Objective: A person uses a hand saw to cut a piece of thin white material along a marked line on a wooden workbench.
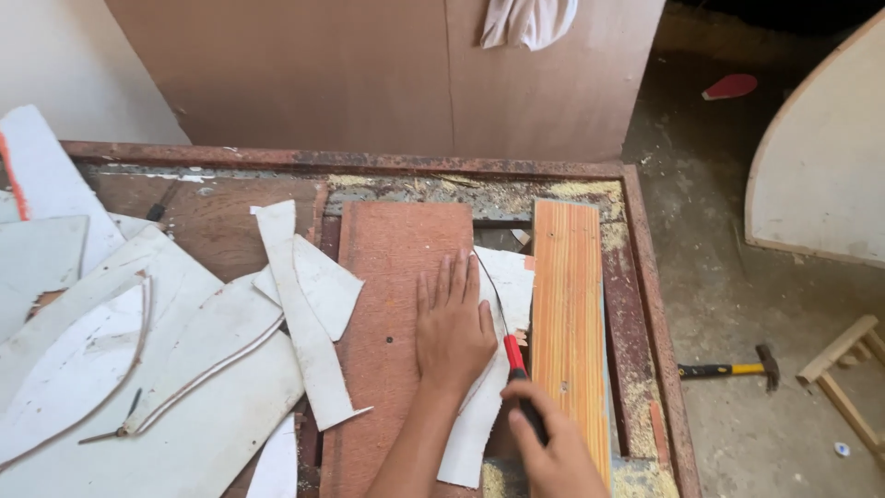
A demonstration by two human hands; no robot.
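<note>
Fingers of the left hand (452, 327) press flat on the reddish board (392, 314); the right hand (551, 443) grips a red-handled knife (514, 360).

Offcuts (138, 360) left of board (396, 304); plank (567, 314) right; hammer (733, 369) on floor.

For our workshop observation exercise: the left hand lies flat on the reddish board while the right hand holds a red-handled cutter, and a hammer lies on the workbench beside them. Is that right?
Not quite. The head view shows the hammer lying on the floor right of the workbench, not on it. The left hand does lie flat on the reddish board, and the right hand holds the red-handled cutter.
</note>
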